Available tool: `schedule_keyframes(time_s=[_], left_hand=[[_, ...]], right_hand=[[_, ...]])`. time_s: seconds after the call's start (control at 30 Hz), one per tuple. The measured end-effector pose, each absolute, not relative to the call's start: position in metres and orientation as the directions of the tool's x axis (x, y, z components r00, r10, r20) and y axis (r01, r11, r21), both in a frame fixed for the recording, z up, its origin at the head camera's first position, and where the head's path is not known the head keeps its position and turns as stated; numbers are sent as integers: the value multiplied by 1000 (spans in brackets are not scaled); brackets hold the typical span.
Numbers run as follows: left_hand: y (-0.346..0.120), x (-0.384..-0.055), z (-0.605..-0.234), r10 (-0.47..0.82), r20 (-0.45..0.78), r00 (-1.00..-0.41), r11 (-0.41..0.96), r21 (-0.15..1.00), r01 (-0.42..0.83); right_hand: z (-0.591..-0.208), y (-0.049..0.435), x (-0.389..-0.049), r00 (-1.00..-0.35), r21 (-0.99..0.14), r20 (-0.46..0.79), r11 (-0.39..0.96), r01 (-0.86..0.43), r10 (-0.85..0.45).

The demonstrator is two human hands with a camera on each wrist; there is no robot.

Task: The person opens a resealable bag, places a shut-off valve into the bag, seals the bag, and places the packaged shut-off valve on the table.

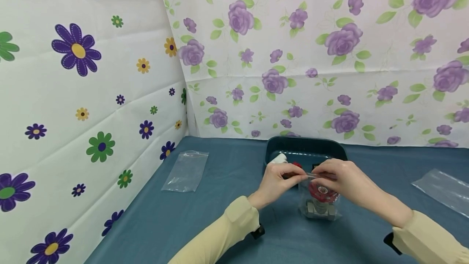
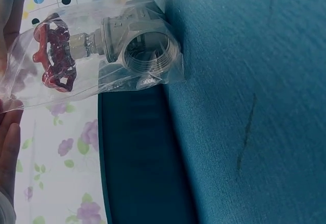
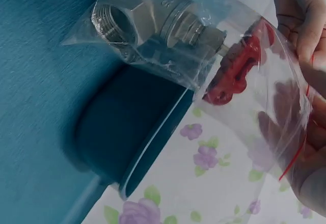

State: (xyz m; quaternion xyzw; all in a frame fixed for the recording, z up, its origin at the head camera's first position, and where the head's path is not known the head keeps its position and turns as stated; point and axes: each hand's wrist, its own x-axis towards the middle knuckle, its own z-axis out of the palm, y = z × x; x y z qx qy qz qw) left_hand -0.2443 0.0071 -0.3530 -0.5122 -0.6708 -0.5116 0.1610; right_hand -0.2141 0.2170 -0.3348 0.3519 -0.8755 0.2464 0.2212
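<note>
A metal valve [image 1: 320, 210] with a red handwheel [image 1: 323, 191] stands upright inside a clear zip bag [image 1: 303, 201], its base at the tabletop in the head view. My left hand [image 1: 275, 180] pinches the left end of the bag's mouth between thumb and fingers. At the other end, my right hand [image 1: 342, 178] pinches the same top edge. The right wrist view shows a red line [image 3: 294, 158] along that mouth. Through the film in the left wrist view, the valve's threaded opening [image 2: 150, 53] faces the camera.
A dark teal tray [image 1: 305, 141] sits behind the hands, against the flowered cloth. In it are a white piece [image 1: 280, 158] and a red one [image 1: 297, 165], partly hidden by the hands. Flat clear bags lie at left [image 1: 187, 171] and right [image 1: 444, 190].
</note>
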Motion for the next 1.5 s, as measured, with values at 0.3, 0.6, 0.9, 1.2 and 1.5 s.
schedule_keyframes(time_s=[0.3,0.6,0.9,1.2,1.5], left_hand=[[10,-263,-376,511,742,-435,-35,523,851],[12,-268,-383,516,734,-442,-67,549,833],[12,-267,-382,513,736,-442,-67,547,834],[12,-268,-383,515,725,-456,-74,568,820],[8,-248,-359,522,727,-447,-76,561,824]], right_hand=[[-339,225,-212,-690,-329,546,636,-698,-475],[-341,223,-210,-636,-235,600,652,-720,-486],[-341,221,-209,-625,-203,619,671,-713,-477],[-341,221,-208,-651,-223,604,686,-692,-459],[-341,219,-208,-591,-166,647,668,-726,-481]])
